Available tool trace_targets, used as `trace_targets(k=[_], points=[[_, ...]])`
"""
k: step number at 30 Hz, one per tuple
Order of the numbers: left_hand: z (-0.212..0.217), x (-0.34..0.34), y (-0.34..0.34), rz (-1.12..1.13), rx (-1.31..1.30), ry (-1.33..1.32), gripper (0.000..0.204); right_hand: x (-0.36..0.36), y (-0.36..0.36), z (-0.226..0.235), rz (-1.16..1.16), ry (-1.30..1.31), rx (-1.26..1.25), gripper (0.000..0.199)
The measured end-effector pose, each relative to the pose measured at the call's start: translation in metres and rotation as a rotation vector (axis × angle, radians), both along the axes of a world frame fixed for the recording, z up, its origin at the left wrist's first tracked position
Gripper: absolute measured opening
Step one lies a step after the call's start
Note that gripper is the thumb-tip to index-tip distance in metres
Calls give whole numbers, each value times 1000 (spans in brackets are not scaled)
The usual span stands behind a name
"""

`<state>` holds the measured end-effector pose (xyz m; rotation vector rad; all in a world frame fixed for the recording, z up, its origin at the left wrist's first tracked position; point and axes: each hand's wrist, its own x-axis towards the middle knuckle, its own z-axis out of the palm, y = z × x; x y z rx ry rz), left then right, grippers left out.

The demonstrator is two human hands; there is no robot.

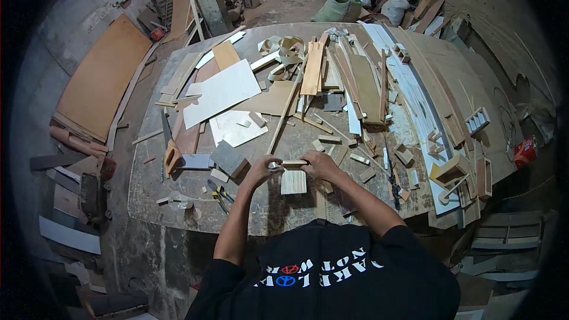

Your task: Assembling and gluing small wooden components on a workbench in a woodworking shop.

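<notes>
Near the front edge of the worktable, my left hand and my right hand are closed on the two ends of a small flat wooden piece. Just below it in the picture is a pale block with layered edges, like plywood. Whether the piece touches the block I cannot tell. To the left of my left hand sit a grey-topped wooden block and pliers with dark and yellow handles. Small wood offcuts lie to the right of my right hand.
A handsaw with a wooden handle lies at the table's left. White panels, orange-brown boards and curled edging strips fill the far middle. Along the right run long boards and small open wooden boxes.
</notes>
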<state>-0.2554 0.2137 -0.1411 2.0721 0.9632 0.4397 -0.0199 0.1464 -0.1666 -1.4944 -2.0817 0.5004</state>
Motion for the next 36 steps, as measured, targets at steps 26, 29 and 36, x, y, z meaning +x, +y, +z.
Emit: trace_targets(k=[26,29,36], points=[[-9,10,2,-73,167,101,29,-1,1,0,6,-56,29,28],[-11,9,2,-103,193,58,28,-1,0,1,7,-55,20,30],[-4,10,-4,-93,253,45,26,-4,-4,13,-11,-45,-2,25]])
